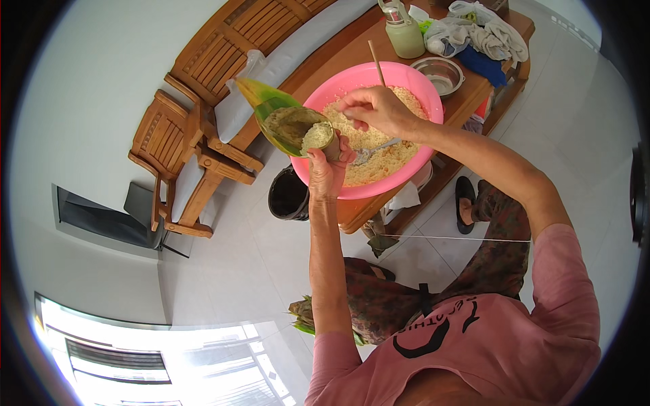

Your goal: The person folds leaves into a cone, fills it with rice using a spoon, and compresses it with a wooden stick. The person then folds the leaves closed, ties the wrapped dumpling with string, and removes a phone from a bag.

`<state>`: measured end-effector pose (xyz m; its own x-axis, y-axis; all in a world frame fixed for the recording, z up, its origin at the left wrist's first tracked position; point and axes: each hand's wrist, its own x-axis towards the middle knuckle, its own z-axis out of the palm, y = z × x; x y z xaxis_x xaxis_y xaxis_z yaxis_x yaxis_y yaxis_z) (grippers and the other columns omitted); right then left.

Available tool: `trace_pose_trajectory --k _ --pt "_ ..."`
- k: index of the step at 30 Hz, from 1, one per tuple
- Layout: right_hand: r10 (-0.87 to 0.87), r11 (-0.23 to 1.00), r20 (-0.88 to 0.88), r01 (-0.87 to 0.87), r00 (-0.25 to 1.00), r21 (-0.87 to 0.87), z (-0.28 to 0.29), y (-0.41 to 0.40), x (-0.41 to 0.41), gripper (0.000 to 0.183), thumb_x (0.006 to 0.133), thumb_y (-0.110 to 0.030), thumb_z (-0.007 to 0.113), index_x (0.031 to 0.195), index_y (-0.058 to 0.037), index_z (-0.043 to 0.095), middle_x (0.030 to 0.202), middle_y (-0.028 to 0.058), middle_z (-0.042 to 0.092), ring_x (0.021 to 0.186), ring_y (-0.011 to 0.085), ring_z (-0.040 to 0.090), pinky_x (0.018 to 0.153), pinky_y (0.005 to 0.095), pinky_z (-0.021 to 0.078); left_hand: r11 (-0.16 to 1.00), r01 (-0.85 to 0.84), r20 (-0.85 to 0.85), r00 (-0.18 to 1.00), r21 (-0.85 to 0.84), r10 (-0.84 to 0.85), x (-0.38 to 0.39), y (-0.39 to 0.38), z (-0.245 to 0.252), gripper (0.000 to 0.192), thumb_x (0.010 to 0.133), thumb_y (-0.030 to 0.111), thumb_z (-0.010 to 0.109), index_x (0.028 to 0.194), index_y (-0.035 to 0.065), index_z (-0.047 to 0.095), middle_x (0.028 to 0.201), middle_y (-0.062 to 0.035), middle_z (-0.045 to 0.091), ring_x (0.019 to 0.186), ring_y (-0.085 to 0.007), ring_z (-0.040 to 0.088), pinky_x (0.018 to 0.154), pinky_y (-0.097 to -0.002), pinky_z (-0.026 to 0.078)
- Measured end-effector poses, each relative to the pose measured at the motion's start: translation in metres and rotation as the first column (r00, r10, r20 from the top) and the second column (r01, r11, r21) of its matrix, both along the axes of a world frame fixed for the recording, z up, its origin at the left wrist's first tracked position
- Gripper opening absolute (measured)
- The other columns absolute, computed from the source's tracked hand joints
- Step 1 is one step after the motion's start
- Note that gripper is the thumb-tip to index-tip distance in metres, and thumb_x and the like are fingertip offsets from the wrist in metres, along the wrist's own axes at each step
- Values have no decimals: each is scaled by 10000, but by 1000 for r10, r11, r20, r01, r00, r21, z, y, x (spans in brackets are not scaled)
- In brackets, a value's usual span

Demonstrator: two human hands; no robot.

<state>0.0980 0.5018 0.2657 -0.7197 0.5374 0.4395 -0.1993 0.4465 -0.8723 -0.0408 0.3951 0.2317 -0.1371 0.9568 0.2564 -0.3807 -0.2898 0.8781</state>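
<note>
My left hand (pixel 327 170) holds a folded green leaf cone (pixel 292 124), its broad tip pointing up and left. Pale grain, like rice, fills the cone's mouth (pixel 318 136). My right hand (pixel 378 111) hovers over a pink plastic basin (pixel 431 96), its fingers bent and somewhat apart, with nothing visible between them. Yellowish rice-like grain (pixel 373 172) with some brown bits lies in the basin. A metal spoon (pixel 376 150) rests on the grain below my right hand. A wooden stick (pixel 376 61) leans up from the basin's far side.
The basin stands on a wooden table (pixel 350 213) with a metal bowl (pixel 441 76), a pale green jug (pixel 403 35), and plastic bags and cloths (pixel 487 40). Beside it are a black bucket (pixel 288 195) and wooden chair (pixel 167 152). A taut white string (pixel 457 238) crosses near my legs.
</note>
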Motion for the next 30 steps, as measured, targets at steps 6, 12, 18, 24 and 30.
trace_pose_trajectory --k 6,12,18,24,30 --pt "-376 748 562 -116 737 653 -30 12 12 112 715 -100 612 782 -10 617 675 149 594 649 280 597 589 383 463 995 -96 -45 994 19 97 -5 0 -4 743 562 662 590 957 42 477 741 -26 469 609 -117 397 578 -267 349" --pt "-322 615 483 -208 814 761 -54 26 26 50 665 -59 584 700 -32 609 685 152 592 667 289 601 565 369 471 989 -128 -43 990 75 132 -2 7 -9 679 624 617 582 962 39 471 750 -35 477 605 -127 400 581 -273 359" --pt "-312 401 230 -92 922 911 -58 28 32 99 637 10 539 710 22 606 704 192 593 698 326 605 591 392 484 986 -150 -41 987 73 154 -1 9 -13 670 634 607 584 967 37 472 755 -39 478 605 -129 402 586 -273 360" --pt "-400 519 486 -245 777 819 -51 28 22 91 661 -17 534 710 34 592 732 195 594 683 321 610 583 385 490 987 -159 -30 987 37 160 -3 9 -8 684 600 621 606 942 44 476 742 -31 467 605 -124 393 585 -274 350" --pt "-375 588 601 -320 706 742 -45 29 21 134 691 -17 512 797 47 562 727 199 583 717 331 598 606 404 481 985 -172 -46 984 29 173 0 7 -7 678 601 630 604 928 52 469 732 -22 456 604 -116 383 580 -266 338"
